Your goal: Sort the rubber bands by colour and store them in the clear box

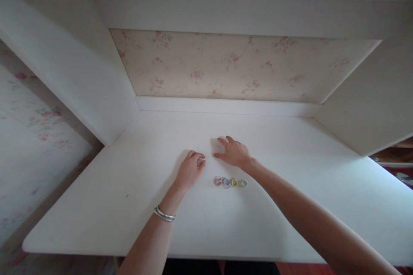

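My left hand (pixel 191 168) is over the desk with thumb and index finger curled into a pinch. A small whitish bit shows between those fingertips, too small to name. To its right, my right hand (pixel 232 153) has its fingers spread, low over the desk or touching it, with nothing visible in it. Nearer to me than both hands lies a short row of small coiled loops, like hair ties: a pink one (pixel 217 181), a greyish-purple one (pixel 225 183), a yellow one (pixel 234 182) and a pale green one (pixel 244 183).
The white desk (pixel 155 137) has side panels at left (pixel 106 81) and right (pixel 371 107), and a low ledge (pixel 226 105) along the back. A small dark sliver (pixel 127 196) lies on the left part. Behind the opening is floral wallpaper (pixel 206 62).
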{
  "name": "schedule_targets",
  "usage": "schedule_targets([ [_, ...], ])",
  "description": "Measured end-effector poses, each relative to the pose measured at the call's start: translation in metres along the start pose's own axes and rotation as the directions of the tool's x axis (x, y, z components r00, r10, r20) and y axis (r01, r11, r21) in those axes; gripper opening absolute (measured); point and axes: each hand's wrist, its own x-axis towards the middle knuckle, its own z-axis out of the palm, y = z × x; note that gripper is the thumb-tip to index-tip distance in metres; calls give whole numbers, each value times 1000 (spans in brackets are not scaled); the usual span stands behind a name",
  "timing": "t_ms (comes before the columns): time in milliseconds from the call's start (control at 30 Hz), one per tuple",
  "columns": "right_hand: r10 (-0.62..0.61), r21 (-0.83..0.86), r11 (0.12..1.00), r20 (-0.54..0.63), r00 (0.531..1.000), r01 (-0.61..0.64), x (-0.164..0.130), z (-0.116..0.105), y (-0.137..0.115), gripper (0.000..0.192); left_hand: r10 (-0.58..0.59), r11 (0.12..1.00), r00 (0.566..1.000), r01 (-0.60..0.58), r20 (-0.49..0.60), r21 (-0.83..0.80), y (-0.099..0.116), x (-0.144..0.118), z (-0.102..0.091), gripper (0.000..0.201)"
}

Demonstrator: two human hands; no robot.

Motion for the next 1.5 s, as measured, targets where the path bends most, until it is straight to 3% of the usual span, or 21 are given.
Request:
schedule_targets([
  [133, 12, 52, 999, 18, 1000, -13, 2, 2, 9, 82, -7, 1000, 999, 6, 37, 22, -1, 0, 2, 25],
  [200, -60, 122, 991, 24, 998, 57, 4, 2, 18, 86, -9, 1000, 997, 8, 77, 9, 0, 3, 4, 35],
  [333, -221, 237, 949, 27, 975, 208, 5, -1, 34, 77, -18, 1000, 988, 20, 155, -10, 4, 17, 10, 64],
  [533, -253, 322, 917, 7, 967, 238, -2, 4, 42, 76, 5, 997, 984, 10, 181, -81, 8, 39, 24, 91],
  [667, -291, 314, 907, -12, 957, 280, -4, 9, 47, 71, 53, 995, 981, -36, 189, -90, 5, 48, 30, 86],
  [833, -469, 112, 877, -22, 883, 468, -4, 7, 51, 61, 52, 996, 980, -36, 192, -87, 5, 50, 29, 94],
  [1000, -553, 16, 832, -38, 832, 554, -9, 10, 51, 56, 33, 999, 979, -24, 203, -45, 9, 50, 28, 89],
  [1133, -575, 55, 815, -61, 816, 578, -8, 9, 51, 60, -15, 1000, 971, 17, 240, -7, 13, 50, 25, 91],
  [1200, -577, 105, 809, -49, 816, 578, -5, 5, 53, 70, -22, 1000, 967, 20, 255, 9, 15, 50, 23, 90],
  [1333, -498, 91, 866, 49, 866, 492, 5, -8, 52, 88, -40, 999, 957, 30, 287, 41, 18, 50, 21, 90],
  [1500, -488, 32, 873, 116, 865, 487, 12, -18, 46, 81, -56, 998, 949, 42, 311, 52, 19, 50, 19, 92],
])
